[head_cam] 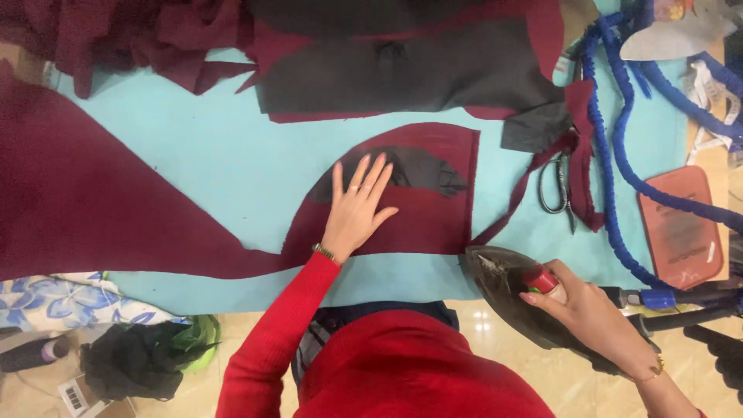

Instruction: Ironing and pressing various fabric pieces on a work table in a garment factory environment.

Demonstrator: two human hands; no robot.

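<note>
The left hand is lying flat, fingers spread open, pressing down a curved maroon fabric panel on the turquoise ironing table. A dark interfacing piece is sitting on that panel just beyond the fingertips. The right hand is gripping the steam iron by its handle, fingers wrapped closed around it, the iron's nose hanging at the table's near edge beside the panel's corner. This looks like the pressing step; bringing the soleplate over calls for the flat hand clearing off. Scissors are lying off to the right.
</note>
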